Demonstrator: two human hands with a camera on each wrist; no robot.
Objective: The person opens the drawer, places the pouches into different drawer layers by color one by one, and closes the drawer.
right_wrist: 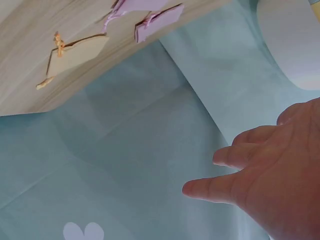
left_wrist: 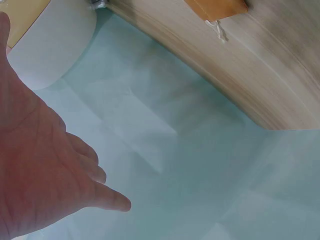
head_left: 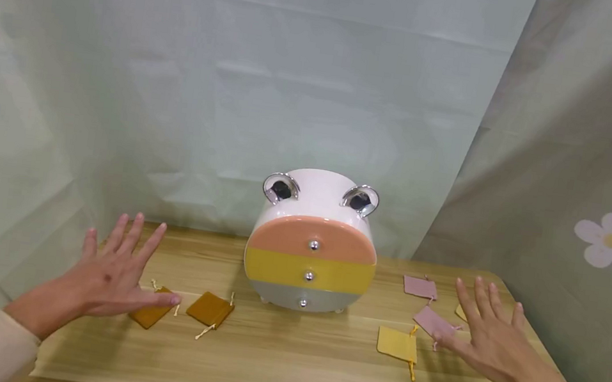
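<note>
1. The small fabric drawstring pouches lie flat in two groups by colour on the light wooden worktop, apparently laid out within easy reach on either side of the round white drawer box with peach, yellow and grey drawer fronts, which stands at the far middle against the pale green cloth backdrop.
2. On the left, one brown pouch lies partly under the left hand; a second brown pouch lies just to its right.
3. On the right, a pink pouch lies far, a second pink pouch nearer, and a yellow pouch nearest; another yellow corner shows behind the right hand.
4. The left grip is spread wide, fingers straight, holding nothing; whether it touches the pouch below, I cannot tell.
5. The right grip is likewise fully spread and empty, thumb beside the nearer pink pouch.
6. All three drawers look closed.
</note>
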